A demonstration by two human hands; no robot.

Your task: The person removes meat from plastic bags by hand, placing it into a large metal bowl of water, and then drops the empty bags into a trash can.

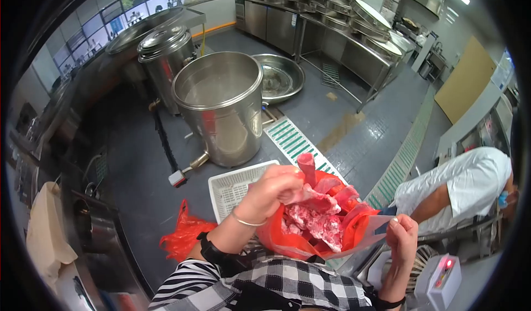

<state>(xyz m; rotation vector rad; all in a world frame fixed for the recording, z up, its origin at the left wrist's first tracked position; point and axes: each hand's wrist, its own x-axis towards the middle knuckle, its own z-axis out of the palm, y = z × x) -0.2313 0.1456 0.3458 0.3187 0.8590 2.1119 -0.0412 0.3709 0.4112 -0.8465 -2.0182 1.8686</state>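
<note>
A steel pot [224,117] stands at upper centre, a white basket [232,189] below it. At lower centre, a red bag [271,236] holds the meat [323,217]. The right hand [402,234] has its fingers clamped on the bag's pale edge; the left hand's [271,192] curl at the meat (whether gripping it, I cannot tell).

The single head-worn view faces forward and steeply down, wide and dark-rimmed. The left hand [276,189] and right hand [402,234] show close, nearer than the open steel pot [224,123]; the stacked pans [326,6] lie far beyond it.
</note>
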